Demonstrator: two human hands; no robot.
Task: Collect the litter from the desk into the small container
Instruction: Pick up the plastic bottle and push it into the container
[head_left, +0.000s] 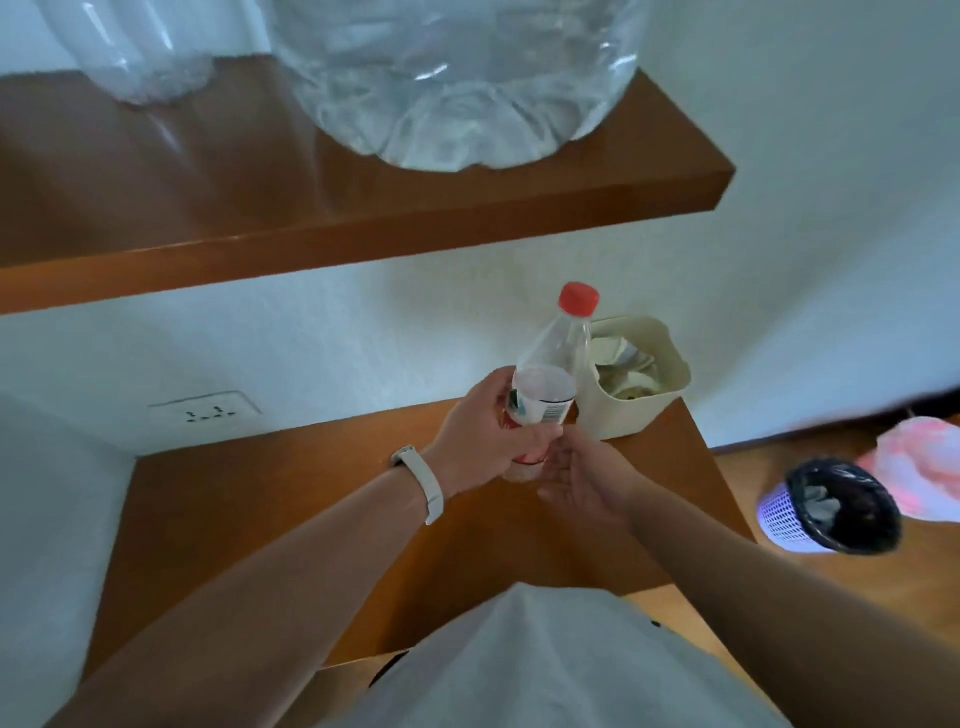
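A bottle (550, 364) is held upright over the desk (291, 499) in the left hand (483, 436), with the right hand (582, 478) just beside it, to its right and nearer the person. Just right of the bottle, at the desk's far right corner against the wall, a container (654, 405) is set, with crumpled paper (623, 364) lying in it. A shelf (363, 228) is mounted above the desk (two large jugs (457, 78) stand on it). On the floor, right of the desk, a bin (831, 509) is placed.
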